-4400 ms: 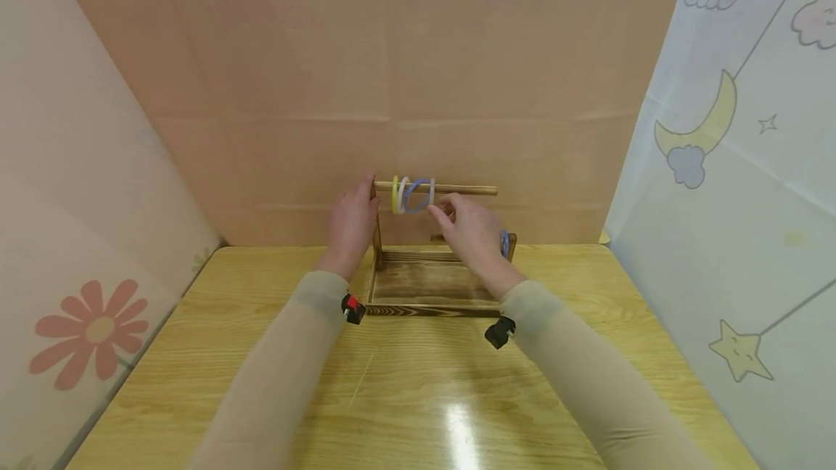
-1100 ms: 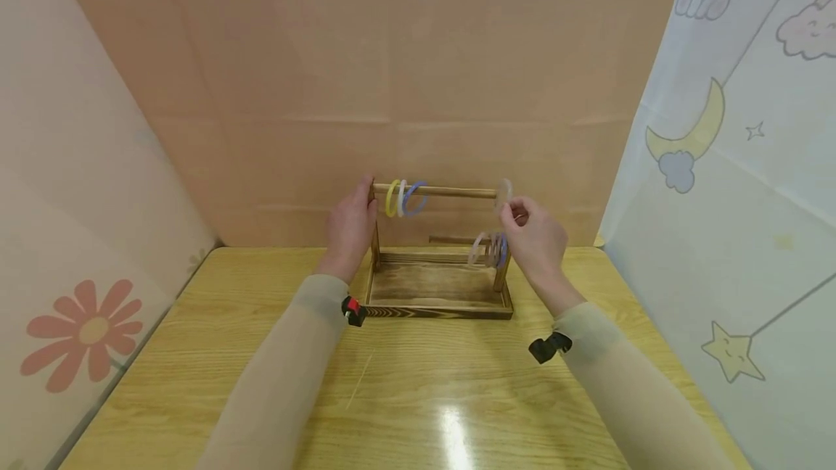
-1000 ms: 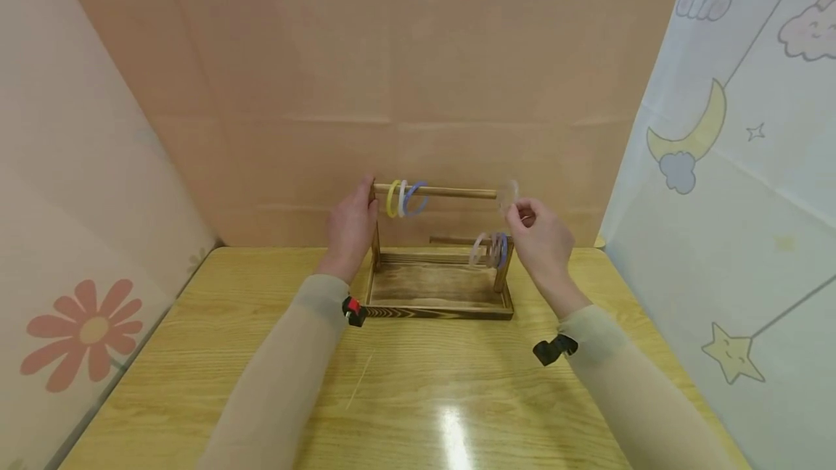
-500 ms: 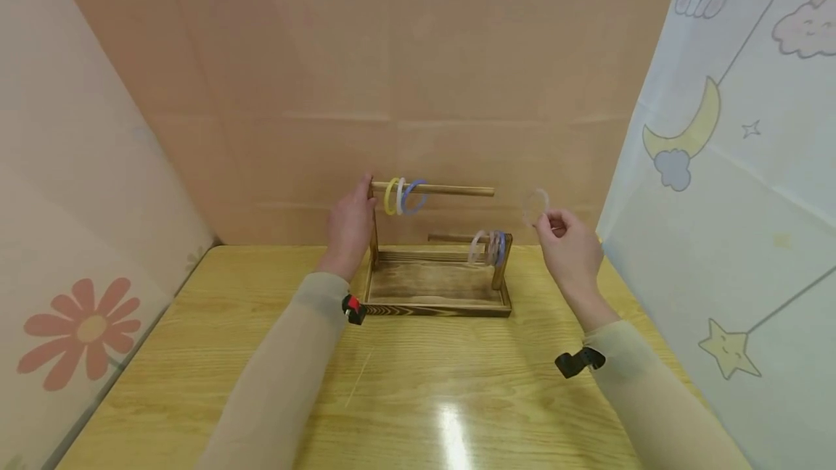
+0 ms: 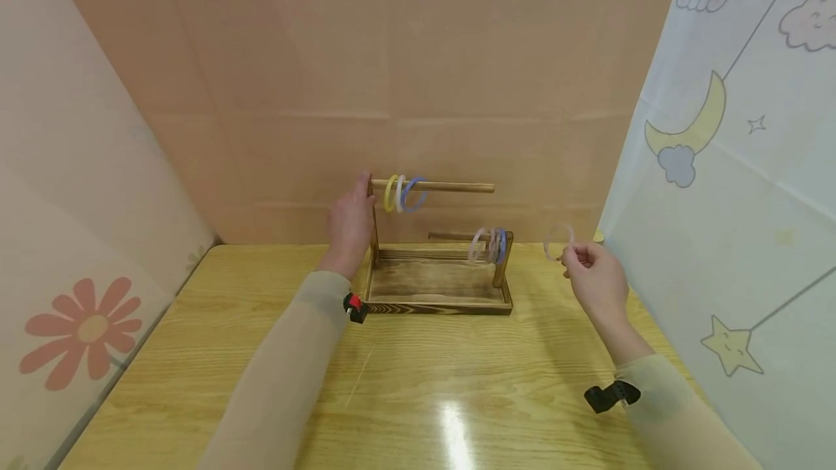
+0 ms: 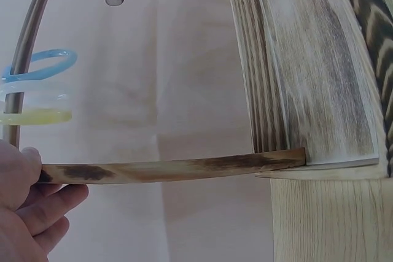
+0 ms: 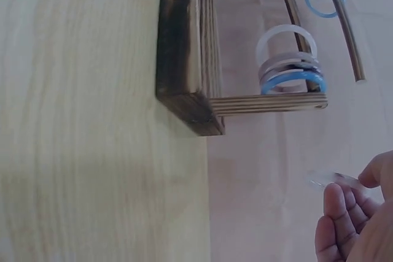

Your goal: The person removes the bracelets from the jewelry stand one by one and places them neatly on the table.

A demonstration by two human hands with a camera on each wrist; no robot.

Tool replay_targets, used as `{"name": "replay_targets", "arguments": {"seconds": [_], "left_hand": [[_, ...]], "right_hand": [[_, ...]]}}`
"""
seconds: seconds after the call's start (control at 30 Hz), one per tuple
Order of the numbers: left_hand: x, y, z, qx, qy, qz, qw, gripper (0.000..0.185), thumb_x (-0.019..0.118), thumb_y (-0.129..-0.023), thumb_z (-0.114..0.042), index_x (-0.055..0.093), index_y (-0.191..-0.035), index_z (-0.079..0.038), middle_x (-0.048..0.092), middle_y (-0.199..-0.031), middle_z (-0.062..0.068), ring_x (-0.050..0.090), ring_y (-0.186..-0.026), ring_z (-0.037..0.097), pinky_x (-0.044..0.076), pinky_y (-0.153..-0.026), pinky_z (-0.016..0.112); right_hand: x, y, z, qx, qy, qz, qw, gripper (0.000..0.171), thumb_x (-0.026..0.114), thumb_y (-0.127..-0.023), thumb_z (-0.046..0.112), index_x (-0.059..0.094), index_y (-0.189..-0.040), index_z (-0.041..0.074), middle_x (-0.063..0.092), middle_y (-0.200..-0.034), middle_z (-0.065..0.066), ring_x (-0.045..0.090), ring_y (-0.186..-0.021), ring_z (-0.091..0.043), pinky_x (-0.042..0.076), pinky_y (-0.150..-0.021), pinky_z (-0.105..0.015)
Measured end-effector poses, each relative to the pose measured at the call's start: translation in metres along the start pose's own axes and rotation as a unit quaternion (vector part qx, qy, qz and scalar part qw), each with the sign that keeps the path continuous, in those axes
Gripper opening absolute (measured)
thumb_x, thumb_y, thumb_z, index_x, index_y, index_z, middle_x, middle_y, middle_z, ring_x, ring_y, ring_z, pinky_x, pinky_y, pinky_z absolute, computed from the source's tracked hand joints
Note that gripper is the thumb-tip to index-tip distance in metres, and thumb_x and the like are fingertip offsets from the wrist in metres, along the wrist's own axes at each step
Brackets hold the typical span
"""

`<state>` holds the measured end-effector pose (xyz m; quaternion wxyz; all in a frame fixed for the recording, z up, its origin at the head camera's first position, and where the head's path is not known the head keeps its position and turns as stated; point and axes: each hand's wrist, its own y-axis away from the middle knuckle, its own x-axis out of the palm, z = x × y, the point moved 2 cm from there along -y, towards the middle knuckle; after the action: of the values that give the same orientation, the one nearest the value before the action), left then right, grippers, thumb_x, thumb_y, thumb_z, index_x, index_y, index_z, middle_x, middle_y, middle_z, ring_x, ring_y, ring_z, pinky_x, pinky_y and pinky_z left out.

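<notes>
Wooden rack [image 5: 437, 308], clear ring [image 5: 546, 244]
Left hand [image 5: 349, 229]: grip pinches top of left post [image 6: 172, 170]; right hand [image 5: 599, 281], outstretched right of rack: grip pinches ring.

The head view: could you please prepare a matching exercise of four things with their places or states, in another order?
1. Yellow ring
2. Clear ring
3. Left hand
4. Lower bar

A. Grips the left post's top
B. Bears several rings
C. Off the rack, in the right hand
D. Around the upper bar, nearest the left post

Pairs: 1-D, 2-C, 3-A, 4-B
</notes>
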<state>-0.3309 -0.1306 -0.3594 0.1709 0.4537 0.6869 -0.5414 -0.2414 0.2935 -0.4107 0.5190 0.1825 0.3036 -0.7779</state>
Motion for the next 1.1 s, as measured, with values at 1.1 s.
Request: {"name": "replay_targets", "arguments": {"seconds": [1.1], "left_hand": [[-0.003,0.007,-0.002,-0.021,0.007,0.014,0.9996,0.049,0.069,-0.112,-0.017,0.051,-0.157,-0.015,0.076,-0.110,0.014,0.072,-0.083,0.036,0.058,-0.070,0.052]], "right_hand": [[-0.007,0.029,-0.085,0.080,-0.080,0.247,0.962,0.041,0.055,-0.118,0.027,0.072,-0.119,-0.011,0.074,-0.099,-0.009,0.064,-0.084,-0.019,0.057,-0.078,-0.032]]}}
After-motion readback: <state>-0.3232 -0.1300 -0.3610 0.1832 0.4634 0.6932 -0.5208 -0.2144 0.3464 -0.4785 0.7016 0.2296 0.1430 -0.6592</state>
